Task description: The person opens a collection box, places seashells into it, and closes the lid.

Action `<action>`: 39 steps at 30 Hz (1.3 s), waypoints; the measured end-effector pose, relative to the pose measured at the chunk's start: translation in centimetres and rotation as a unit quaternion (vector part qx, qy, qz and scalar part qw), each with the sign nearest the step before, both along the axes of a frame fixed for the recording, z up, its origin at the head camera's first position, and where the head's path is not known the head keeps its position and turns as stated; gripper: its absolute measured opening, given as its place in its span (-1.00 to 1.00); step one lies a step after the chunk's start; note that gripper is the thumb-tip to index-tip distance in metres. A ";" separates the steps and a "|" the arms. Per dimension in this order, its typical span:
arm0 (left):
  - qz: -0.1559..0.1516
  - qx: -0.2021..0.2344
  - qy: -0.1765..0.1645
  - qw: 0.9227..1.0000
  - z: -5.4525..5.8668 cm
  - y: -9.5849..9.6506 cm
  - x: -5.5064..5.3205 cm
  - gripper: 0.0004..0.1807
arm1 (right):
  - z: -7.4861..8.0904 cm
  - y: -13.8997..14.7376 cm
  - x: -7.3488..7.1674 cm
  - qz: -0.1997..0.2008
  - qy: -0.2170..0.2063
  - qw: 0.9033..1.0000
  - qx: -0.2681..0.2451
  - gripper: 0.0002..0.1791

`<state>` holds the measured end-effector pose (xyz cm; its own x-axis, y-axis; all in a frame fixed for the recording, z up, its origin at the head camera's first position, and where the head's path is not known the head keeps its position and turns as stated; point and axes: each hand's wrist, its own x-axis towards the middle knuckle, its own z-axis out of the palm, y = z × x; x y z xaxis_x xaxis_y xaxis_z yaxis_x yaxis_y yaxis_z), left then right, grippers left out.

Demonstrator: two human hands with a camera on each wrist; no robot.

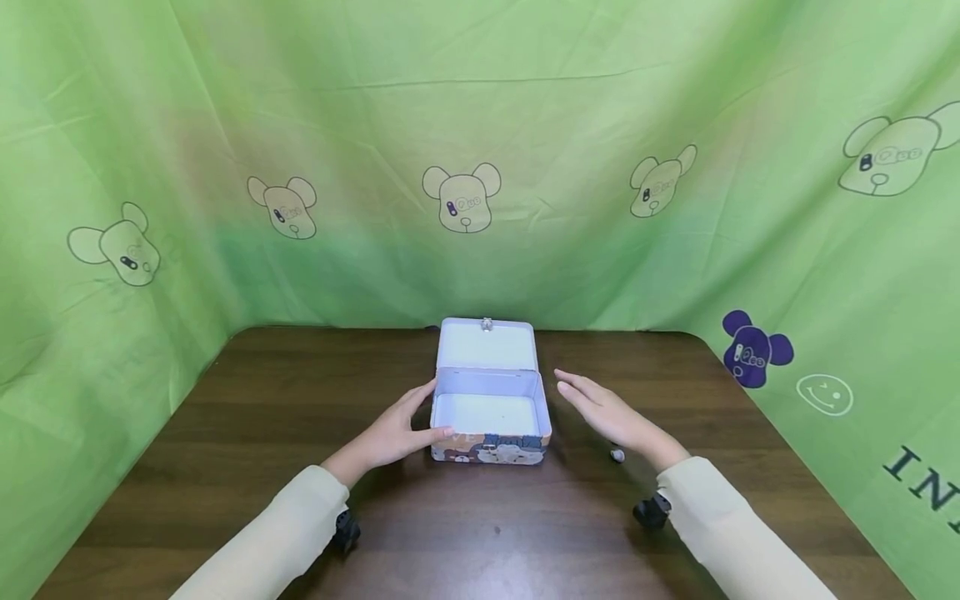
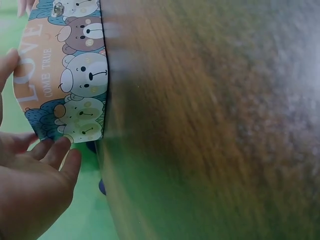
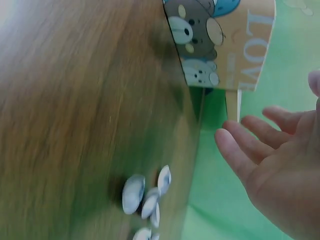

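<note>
Left grip (image 1: 388, 429) on tin (image 1: 491, 451), blurry pale ovals (image 3: 133, 194)

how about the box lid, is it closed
No, in the head view the lid stands open at the back of the box, showing its pale inside.

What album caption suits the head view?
Left hand touches an open box on a table; right hand hovers beside it.

Both arms (image 1: 281, 533) reach forward, the left hand (image 1: 390, 433) with thumb spread from its fingers, the right hand (image 1: 606, 412) loosely extended, palm inward.
</note>
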<state>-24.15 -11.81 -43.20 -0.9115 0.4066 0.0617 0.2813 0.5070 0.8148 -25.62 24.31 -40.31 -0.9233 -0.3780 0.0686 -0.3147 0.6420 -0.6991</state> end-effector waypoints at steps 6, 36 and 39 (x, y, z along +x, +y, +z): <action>-0.001 -0.009 0.002 1.000 -0.3 0.1 0.0 0.04 | 0.3 1.7 0.4 -0.016 0.004 1.000 0.010 -0.40; 0.013 0.010 -0.023 1.000 0.0 0.3 0.3 0.00 | -2.2 5.7 -1.3 -0.045 0.009 0.992 0.120 -0.76; 0.012 0.008 -0.021 1.000 0.0 0.3 0.3 0.00 | -2.5 5.7 -1.3 -0.050 -0.006 0.992 0.112 -0.77</action>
<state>-23.83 -11.54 -43.21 -0.9230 0.3836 0.0296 0.2343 0.4993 0.8342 -26.97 30.01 -42.79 -0.9574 -0.2883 -0.0178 -0.2339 0.8098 -0.5382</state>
